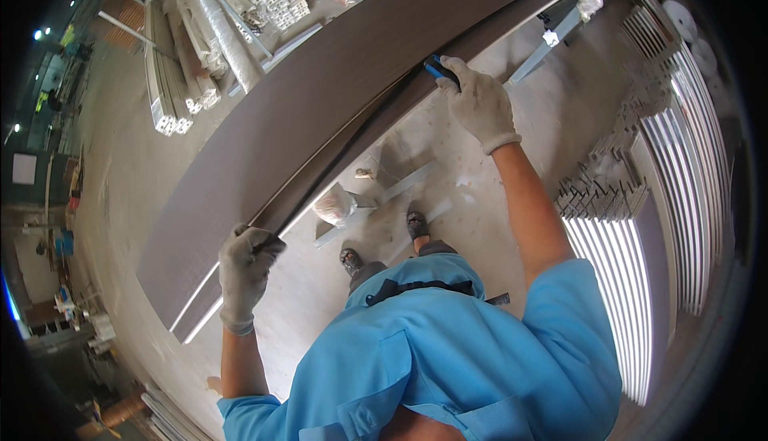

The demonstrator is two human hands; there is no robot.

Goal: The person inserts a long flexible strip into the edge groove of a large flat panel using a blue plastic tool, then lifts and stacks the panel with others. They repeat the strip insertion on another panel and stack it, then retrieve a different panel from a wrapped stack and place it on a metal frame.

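Note:
A long brown-grey panel [264, 145] lies across in front of me, from the near left to the far right. Along its nearer side runs a dark strip [336, 161], partly lifted away from the surface. My left hand [246, 269], in a pale work glove, is closed at the panel's left end on the dark strip. Gloved as well, my right hand [480, 103] grips a blue-and-black utility knife [442, 71] against the panel's near edge, farther right. The knife's blade does not show.
Metal support bars [416, 181] and a plastic-wrapped bundle [334, 205] are beneath the panel, close to my feet. Stacked panels [608, 297] stand at the right. Bundles of pale profiles [172, 81] lie on the floor beyond the panel at the far left.

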